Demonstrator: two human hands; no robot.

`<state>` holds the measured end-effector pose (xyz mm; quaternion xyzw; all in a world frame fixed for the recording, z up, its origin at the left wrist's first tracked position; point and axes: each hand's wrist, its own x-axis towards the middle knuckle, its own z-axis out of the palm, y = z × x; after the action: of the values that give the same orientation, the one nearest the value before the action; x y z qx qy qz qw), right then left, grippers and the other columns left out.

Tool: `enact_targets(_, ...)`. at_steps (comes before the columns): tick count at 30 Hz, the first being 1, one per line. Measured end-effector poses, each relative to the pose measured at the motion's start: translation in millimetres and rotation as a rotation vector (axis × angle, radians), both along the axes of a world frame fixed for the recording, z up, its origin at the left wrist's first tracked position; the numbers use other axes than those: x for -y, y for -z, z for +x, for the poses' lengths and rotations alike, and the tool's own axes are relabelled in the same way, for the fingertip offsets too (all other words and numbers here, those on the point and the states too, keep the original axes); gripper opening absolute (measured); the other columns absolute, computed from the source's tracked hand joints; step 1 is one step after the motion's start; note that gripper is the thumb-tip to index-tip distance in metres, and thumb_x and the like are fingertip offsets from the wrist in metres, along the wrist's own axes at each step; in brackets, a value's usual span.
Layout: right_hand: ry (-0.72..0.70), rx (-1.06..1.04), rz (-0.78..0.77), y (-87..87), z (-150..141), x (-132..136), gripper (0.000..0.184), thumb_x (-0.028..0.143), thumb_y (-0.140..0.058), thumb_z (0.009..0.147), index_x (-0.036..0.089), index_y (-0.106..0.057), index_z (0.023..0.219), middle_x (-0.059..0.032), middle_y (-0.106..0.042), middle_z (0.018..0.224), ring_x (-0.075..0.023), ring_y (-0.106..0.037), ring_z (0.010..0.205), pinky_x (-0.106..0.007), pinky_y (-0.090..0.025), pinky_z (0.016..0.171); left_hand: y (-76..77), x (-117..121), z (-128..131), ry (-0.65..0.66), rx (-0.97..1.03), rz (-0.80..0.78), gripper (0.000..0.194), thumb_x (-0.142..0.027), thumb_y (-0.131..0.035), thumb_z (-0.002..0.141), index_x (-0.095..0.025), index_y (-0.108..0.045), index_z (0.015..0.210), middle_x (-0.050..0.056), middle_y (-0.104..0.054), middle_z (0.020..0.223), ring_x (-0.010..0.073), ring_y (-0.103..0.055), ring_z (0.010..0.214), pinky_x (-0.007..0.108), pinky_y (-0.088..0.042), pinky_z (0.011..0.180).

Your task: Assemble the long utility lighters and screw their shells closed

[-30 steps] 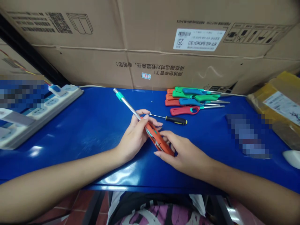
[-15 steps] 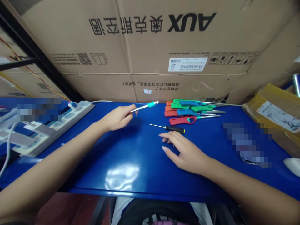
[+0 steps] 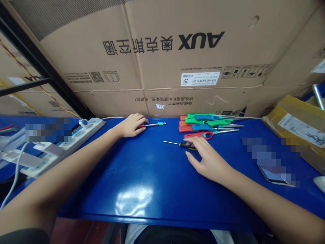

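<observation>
My left hand rests at the back of the blue table, fingers curled over the orange handle of a long-nosed lighter. Its silver tube with a teal tip points right, lying on the table. My right hand reaches over the black-handled screwdriver, fingers spread and lying on its handle. Just beyond lies a pile of lighters in orange, green, blue and red.
A white power strip lies at the left. Large cardboard boxes wall off the back. A yellow-wrapped parcel sits at the right edge, with a white object near the right front.
The orange lighter went from both hands in front of me to the back of the table in my left hand. My right hand let go and moved onto the screwdriver.
</observation>
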<state>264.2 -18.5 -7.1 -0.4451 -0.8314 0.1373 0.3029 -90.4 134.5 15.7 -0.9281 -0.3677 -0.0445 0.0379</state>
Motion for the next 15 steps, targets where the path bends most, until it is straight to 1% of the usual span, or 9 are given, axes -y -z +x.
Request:
enact_targets(3,0.07,0.124,0.035,0.6,6,-5,0.035,0.023,-0.055,0.095,0.02,-0.054,0.13,-0.0137,-0.06,0.126,-0.0308,-0.056,0.12,-0.052,-0.049,0.103,-4.8,4,-9,-0.038,0.008,-0.013,0.043,-0.041,-0.046,0.095,-0.015,-0.056,0.128,0.017,-0.06,0.128,0.0312,-0.054,0.117,0.045,-0.041,0.104)
enact_targets(6,0.112,0.245,0.029,2.6,11,-11,0.028,0.02,-0.054,0.094,0.018,-0.06,0.122,-0.0142,-0.06,0.121,-0.0316,-0.056,0.114,-0.051,-0.051,0.098,-8.9,7,-24,-0.092,0.014,-0.037,0.051,-0.042,-0.05,0.092,-0.012,-0.055,0.133,0.019,-0.058,0.133,0.0322,-0.055,0.12,0.044,-0.042,0.106)
enact_targets(9,0.117,0.302,-0.011,5.0,13,-16,0.023,0.02,-0.053,0.096,0.016,-0.062,0.117,-0.0141,-0.062,0.114,-0.0309,-0.057,0.107,-0.049,-0.052,0.094,-12.8,7,-43,-0.151,0.014,-0.079,0.058,-0.044,-0.053,0.089,-0.01,-0.054,0.136,0.019,-0.059,0.134,0.0324,-0.057,0.121,0.043,-0.044,0.105)
enact_targets(12,0.102,0.309,-0.042,6.9,15,-20,0.021,0.02,-0.052,0.097,0.015,-0.062,0.116,-0.0138,-0.063,0.111,-0.0298,-0.059,0.105,-0.049,-0.052,0.094,-15.3,5,-58,-0.2,0.013,-0.14,0.054,-0.046,-0.053,0.089,-0.013,-0.059,0.132,0.016,-0.065,0.128,0.0298,-0.063,0.114,0.039,-0.049,0.098)
enact_targets(15,0.094,0.309,-0.062,8.1,16,-22,0.02,0.019,-0.052,0.097,0.015,-0.059,0.115,-0.0138,-0.063,0.111,-0.0286,-0.06,0.105,-0.047,-0.053,0.093,-14.3,-1,-66,-0.235,0.028,-0.163,0.053,-0.049,-0.05,0.091,-0.015,-0.062,0.13,0.014,-0.069,0.122,0.0283,-0.067,0.105,0.037,-0.051,0.091)
